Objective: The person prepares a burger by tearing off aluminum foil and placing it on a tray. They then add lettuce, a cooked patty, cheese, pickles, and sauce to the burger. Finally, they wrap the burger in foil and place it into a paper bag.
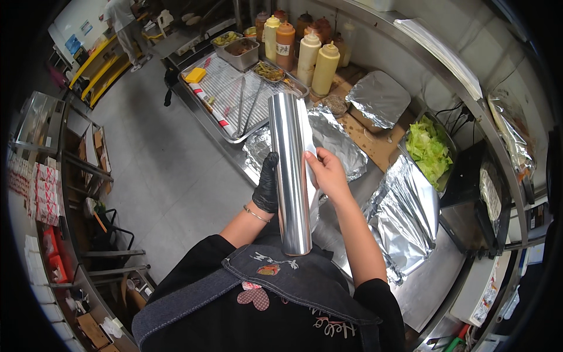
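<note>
A large roll of aluminium foil [290,176] stands tilted up in front of my apron, over the edge of the steel counter. My left hand [266,185], in a black glove, grips the roll from its left side; its fingers are partly hidden behind the roll. My bare right hand [327,174] pinches the loose edge of the foil [308,136] along the roll's right side. Behind the hands, a foil-covered container [341,141] lies on the counter. To the right, a crumpled foil sheet [407,215] covers something whose shape is hidden.
A metal tray [259,99] holds tongs [247,108] and yellow cheese slices [195,75]. Several sauce bottles [326,70] stand behind it. Lettuce [429,149] fills a metal pan at right, near another foil-covered pan [380,99]. A person [125,31] stands far left beside yellow shelving [99,66].
</note>
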